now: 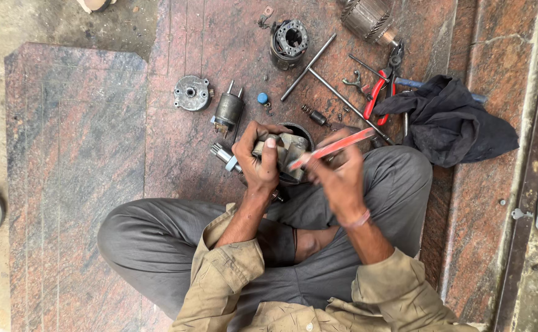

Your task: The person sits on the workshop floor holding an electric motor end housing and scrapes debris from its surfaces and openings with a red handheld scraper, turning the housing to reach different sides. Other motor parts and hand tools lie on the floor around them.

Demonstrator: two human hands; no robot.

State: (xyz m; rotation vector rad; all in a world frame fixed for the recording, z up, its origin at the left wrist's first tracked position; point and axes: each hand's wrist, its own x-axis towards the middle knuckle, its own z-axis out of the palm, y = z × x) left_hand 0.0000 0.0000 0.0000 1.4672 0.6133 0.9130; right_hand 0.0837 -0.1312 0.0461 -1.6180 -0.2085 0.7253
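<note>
Hands (300, 163) grip motor housing (287, 154); pliers (381, 89), black rag (453, 120) lie near.

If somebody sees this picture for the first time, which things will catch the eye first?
First the two hands in the middle: the left hand grips a grey metal housing while the right hand holds a thin red tool against it. Next come the red-handled pliers and the dark cloth at upper right, on the reddish stone floor.
</note>
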